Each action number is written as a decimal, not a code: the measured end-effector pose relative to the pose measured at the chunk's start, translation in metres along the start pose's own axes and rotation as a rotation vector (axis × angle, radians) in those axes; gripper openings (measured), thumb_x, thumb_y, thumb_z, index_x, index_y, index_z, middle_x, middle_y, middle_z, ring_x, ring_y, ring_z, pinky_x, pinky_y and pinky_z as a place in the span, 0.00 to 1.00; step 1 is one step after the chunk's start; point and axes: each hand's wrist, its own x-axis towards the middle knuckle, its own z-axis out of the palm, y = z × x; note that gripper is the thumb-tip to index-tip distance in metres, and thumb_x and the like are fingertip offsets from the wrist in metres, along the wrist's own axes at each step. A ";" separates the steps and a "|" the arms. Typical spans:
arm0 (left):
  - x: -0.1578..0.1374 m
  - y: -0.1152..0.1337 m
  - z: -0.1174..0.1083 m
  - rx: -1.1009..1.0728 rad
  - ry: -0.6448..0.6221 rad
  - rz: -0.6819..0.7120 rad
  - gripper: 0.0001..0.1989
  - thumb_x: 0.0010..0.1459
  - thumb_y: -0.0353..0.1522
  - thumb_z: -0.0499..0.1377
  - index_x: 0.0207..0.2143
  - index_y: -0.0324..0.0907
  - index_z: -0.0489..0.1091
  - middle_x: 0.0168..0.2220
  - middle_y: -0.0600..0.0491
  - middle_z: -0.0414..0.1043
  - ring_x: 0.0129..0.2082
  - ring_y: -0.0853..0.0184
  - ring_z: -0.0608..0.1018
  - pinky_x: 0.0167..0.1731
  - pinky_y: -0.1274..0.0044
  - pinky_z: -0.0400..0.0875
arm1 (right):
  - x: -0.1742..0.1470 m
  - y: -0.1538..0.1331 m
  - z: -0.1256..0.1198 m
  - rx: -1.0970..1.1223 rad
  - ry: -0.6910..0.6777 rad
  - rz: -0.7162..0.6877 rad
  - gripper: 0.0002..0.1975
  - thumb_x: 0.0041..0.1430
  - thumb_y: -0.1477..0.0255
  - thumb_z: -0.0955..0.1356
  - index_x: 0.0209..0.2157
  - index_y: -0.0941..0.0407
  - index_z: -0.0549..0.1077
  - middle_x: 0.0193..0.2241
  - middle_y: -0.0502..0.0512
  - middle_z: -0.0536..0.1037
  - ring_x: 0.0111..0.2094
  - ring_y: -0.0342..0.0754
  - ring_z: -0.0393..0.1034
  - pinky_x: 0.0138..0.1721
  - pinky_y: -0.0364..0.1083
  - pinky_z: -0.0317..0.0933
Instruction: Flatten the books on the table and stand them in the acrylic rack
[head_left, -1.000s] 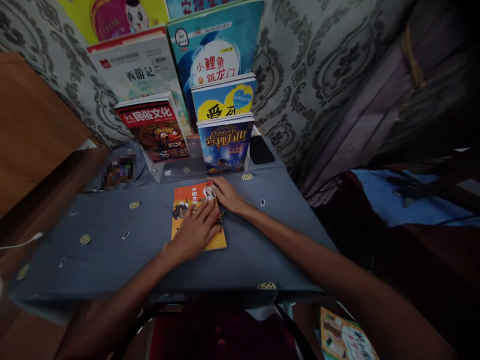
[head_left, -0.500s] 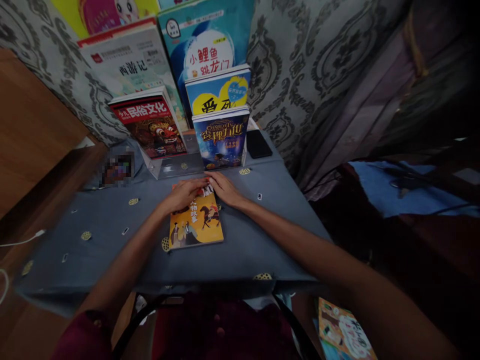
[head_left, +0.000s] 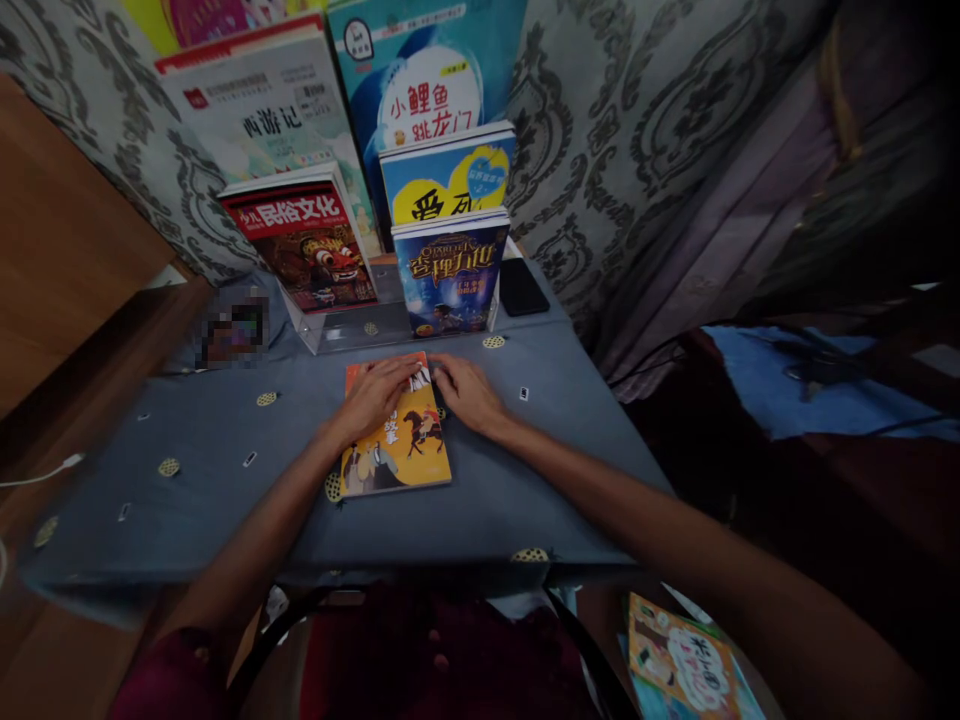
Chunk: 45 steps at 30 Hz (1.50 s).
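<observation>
An orange and yellow paperback book [head_left: 409, 450] lies flat on a blue-grey tablecloth, its cover showing a rider on a horse. My left hand [head_left: 375, 392] rests palm down across the upper part of that cover, fingers stretched out and hiding some of the title. Beside the book's upper right edge, my right hand [head_left: 469, 393] sits on the cloth with its fingers slightly bent. Its fingertips come close to the corner; whether they touch it I cannot tell. Nothing shows in its grasp.
Behind the hands, a clear stand [head_left: 352, 330] holds several upright books, including a red one [head_left: 307, 250] and a dark blue one [head_left: 450, 280]. A black phone [head_left: 523, 288] lies right of it. Other books [head_left: 682, 655] are below the table at lower right. A white cable [head_left: 45, 480] is at left.
My right hand has moved right, off the book's top, to its right edge. My left hand has shifted slightly right and stays on the cover. The view has tilted a little.
</observation>
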 end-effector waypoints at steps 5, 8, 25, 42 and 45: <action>-0.001 -0.004 -0.002 0.013 -0.002 0.045 0.22 0.68 0.27 0.47 0.61 0.44 0.66 0.62 0.48 0.68 0.64 0.64 0.67 0.61 0.64 0.59 | -0.009 -0.021 -0.003 -0.051 0.021 0.080 0.15 0.67 0.72 0.60 0.49 0.55 0.74 0.37 0.60 0.81 0.40 0.56 0.74 0.45 0.52 0.66; -0.004 -0.009 -0.007 -0.007 0.007 0.104 0.22 0.68 0.27 0.47 0.60 0.44 0.67 0.61 0.48 0.70 0.63 0.64 0.69 0.61 0.65 0.61 | -0.013 -0.032 -0.003 -0.012 0.012 0.092 0.16 0.66 0.74 0.61 0.51 0.56 0.74 0.38 0.59 0.81 0.39 0.55 0.75 0.44 0.51 0.65; 0.016 0.043 -0.012 0.336 -0.056 -0.194 0.10 0.65 0.34 0.55 0.47 0.41 0.68 0.47 0.44 0.73 0.50 0.54 0.73 0.48 0.65 0.67 | -0.016 -0.033 0.000 0.272 0.019 0.169 0.18 0.66 0.74 0.60 0.56 0.56 0.69 0.29 0.52 0.79 0.30 0.50 0.75 0.39 0.48 0.67; 0.019 0.062 -0.014 0.542 -0.153 -0.333 0.16 0.64 0.40 0.57 0.46 0.35 0.69 0.45 0.37 0.72 0.47 0.48 0.74 0.37 0.67 0.72 | -0.009 -0.025 -0.002 0.391 0.099 0.232 0.17 0.66 0.74 0.60 0.55 0.57 0.67 0.19 0.45 0.76 0.25 0.48 0.73 0.39 0.48 0.68; 0.021 0.064 -0.011 0.597 -0.141 -0.321 0.16 0.64 0.38 0.56 0.46 0.34 0.70 0.44 0.36 0.73 0.45 0.50 0.76 0.39 0.67 0.72 | -0.004 -0.015 -0.002 0.421 0.158 0.255 0.17 0.65 0.73 0.61 0.54 0.56 0.67 0.21 0.45 0.78 0.26 0.47 0.74 0.39 0.48 0.68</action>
